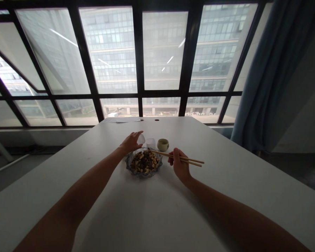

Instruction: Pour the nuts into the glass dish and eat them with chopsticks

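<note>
A glass bowl (129,163) full of mixed nuts or beans (145,161) sits in the middle of the white table (225,182). My left hand (131,141) reaches past the bowl's far left rim and grips a small clear cup (141,139), tilted. My right hand (180,164) is closed on a pair of wooden chopsticks (187,160), whose tips point left over the bowl. Behind the bowl stand a second clear cup (151,143) and a small greenish ceramic cup (163,144).
A sheet of paper (122,120) lies at the table's far edge near a dark cable hole (156,120). Large black-framed windows (139,70) stand beyond the table, and a blue curtain (267,80) hangs at the right.
</note>
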### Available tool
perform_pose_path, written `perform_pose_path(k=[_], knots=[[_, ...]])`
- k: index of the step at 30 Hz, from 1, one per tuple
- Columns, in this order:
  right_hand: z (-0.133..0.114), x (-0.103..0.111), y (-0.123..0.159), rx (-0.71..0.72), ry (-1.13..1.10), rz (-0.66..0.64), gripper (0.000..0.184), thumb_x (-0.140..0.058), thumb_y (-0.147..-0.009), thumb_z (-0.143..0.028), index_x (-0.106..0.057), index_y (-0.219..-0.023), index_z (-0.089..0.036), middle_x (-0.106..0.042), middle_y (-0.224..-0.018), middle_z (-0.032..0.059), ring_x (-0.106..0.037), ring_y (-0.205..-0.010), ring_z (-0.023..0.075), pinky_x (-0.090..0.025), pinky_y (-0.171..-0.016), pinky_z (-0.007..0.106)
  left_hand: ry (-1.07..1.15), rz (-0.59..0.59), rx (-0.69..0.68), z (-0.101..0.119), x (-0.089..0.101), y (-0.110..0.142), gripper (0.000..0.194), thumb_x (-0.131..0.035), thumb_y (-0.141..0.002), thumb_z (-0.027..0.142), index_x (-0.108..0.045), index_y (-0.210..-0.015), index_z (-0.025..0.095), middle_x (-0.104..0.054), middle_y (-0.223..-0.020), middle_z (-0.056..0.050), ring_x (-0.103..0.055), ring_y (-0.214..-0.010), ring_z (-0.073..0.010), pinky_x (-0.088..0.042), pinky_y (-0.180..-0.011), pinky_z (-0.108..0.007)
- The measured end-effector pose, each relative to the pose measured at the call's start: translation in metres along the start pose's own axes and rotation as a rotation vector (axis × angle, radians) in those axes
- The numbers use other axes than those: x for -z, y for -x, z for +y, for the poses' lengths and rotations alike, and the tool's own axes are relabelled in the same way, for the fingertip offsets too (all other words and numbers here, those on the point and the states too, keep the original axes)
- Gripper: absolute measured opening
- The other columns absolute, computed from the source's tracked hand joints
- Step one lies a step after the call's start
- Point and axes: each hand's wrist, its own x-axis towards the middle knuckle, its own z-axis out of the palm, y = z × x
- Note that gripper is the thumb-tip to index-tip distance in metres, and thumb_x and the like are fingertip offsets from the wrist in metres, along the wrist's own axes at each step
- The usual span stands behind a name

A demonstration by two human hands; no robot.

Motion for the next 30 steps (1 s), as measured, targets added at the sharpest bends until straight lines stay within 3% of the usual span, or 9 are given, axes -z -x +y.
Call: perform_pose_path(k=[3,9,11,16,20,25,30], knots=[[0.000,0.000,-0.001,-0.003,0.000,-0.003,0.059,-0.051,-0.084,-0.075,-0.059,-0.071,-0.018,-0.055,-0.050,-0.0002,-0.048,-0.043,0.0111,-0.037,-0.041,0.023,-0.023,-0.003,-0.080,-0.001,0.004,0.004,0.069,-0.069,-0.071,0.021,-0.049,-0.137,0.017,-0.061,-0.131,-0.014,-0.055,-0.122,-0.0316,-0.046,-0.105,-0.045],[0.002,0.001,-0.001,-0.002,0.003,0.008,0.059,-0.051,-0.085,-0.074,-0.059,-0.071,-0.018,-0.055,-0.050,-0.0002,-0.047,-0.043,0.0107,-0.037,-0.041,0.022,-0.001,-0.002,0.139,-0.005,-0.001,0.001,0.073,-0.073,-0.069,0.029,-0.047,-0.136,0.014,-0.067,-0.117,-0.016,-0.064,-0.109,-0.0332,-0.050,-0.097,-0.046],[0.002,0.001,-0.002,0.008,0.005,0.014,0.058,-0.051,-0.086,-0.074,-0.059,-0.072,-0.018,-0.055,-0.050,-0.0003,-0.048,-0.043,0.0109,-0.037,-0.041,0.023,0.007,0.010,0.143,-0.005,-0.002,0.000,0.073,-0.073,-0.069,0.029,-0.047,-0.135,0.014,-0.067,-0.117,-0.015,-0.064,-0.109,-0.0331,-0.050,-0.097,-0.046],[-0.003,0.001,-0.002,0.055,0.019,0.000,0.056,-0.050,-0.088,-0.071,-0.058,-0.072,-0.019,-0.055,-0.051,-0.0003,-0.048,-0.044,0.0117,-0.038,-0.041,0.023,-0.027,0.022,-0.043,0.008,0.008,0.002,0.071,-0.069,-0.072,0.025,-0.045,-0.138,0.016,-0.063,-0.124,-0.015,-0.057,-0.118,-0.0315,-0.048,-0.102,-0.046],[-0.011,0.003,-0.004,0.178,0.109,-0.071,0.049,-0.048,-0.094,-0.063,-0.060,-0.075,-0.020,-0.058,-0.057,0.0008,-0.051,-0.049,0.0129,-0.040,-0.047,0.025,-0.035,-0.020,-0.206,0.025,0.021,0.006,0.070,-0.067,-0.076,0.024,-0.043,-0.142,0.017,-0.059,-0.132,-0.014,-0.052,-0.125,-0.0303,-0.044,-0.108,-0.046],[-0.013,-0.005,-0.016,0.348,0.229,-0.181,0.037,-0.053,-0.095,-0.053,-0.064,-0.080,-0.021,-0.063,-0.064,0.0017,-0.055,-0.055,0.0143,-0.045,-0.055,0.027,-0.010,-0.041,-0.260,0.036,0.025,0.008,0.072,-0.069,-0.077,0.025,-0.042,-0.144,0.021,-0.056,-0.138,-0.012,-0.051,-0.127,-0.0302,-0.043,-0.110,-0.049],[-0.014,-0.021,-0.035,0.307,0.232,-0.257,0.040,-0.057,-0.092,-0.056,-0.065,-0.076,-0.020,-0.064,-0.066,0.0030,-0.056,-0.059,0.0151,-0.046,-0.056,0.027,-0.030,0.010,-0.256,0.035,0.020,0.006,0.068,-0.066,-0.080,0.028,-0.042,-0.143,0.018,-0.056,-0.138,-0.013,-0.051,-0.127,-0.0295,-0.043,-0.109,-0.046]])
